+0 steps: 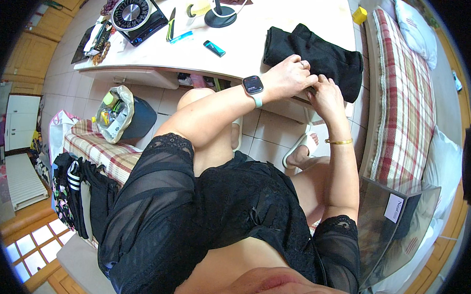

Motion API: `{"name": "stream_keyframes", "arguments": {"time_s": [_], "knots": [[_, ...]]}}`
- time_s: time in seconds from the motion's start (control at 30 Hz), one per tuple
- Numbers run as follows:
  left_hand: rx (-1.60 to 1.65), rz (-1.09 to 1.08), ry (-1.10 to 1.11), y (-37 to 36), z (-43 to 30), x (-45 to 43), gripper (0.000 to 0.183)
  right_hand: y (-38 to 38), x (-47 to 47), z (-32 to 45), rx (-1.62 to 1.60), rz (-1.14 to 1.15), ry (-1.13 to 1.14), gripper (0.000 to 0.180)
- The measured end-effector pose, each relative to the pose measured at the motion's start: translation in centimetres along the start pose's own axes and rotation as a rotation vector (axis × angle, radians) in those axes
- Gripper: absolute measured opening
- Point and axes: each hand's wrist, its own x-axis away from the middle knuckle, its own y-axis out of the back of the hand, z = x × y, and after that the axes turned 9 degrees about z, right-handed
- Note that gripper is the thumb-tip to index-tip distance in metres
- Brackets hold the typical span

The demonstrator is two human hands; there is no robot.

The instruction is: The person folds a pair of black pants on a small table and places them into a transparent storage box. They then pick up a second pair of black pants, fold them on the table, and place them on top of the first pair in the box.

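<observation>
A folded black garment [312, 56] lies on the right end of the white table [239, 50], close to its front edge. My left hand [290, 77], with a smartwatch [253, 84] on the wrist, has its fingers bent over the near side of the cloth. Close beside it, my right hand [327, 96] pinches the same near edge of the fabric. A gold bracelet [338, 141] circles my right forearm. The two hands almost meet, and my fingers partly hide the cloth between them.
On the table are a black-handled device with a round fan-like top [132, 13], a knife [171, 24], a teal lighter-like item [214, 48] and a round black stand [220, 17]. A filled bin [139, 118] stands left. Right are a clear box [388, 230] and a plaid-covered sofa [400, 98].
</observation>
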Motion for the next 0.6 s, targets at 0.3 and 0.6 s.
{"name": "stream_keyframes", "arguments": {"time_s": [0.3, 0.6], "knots": [[-0.065, -0.028, 0.092, -0.2, 0.0, 0.0, 0.007, -0.2, 0.4, 0.5, -0.072, -0.036, -0.158, 0.016], [0.175, -0.161, 0.165, -0.7, 2.8, 0.8, 0.021, 0.6, 0.6, -2.1, -0.151, -0.327, -0.007, 0.018]]}}
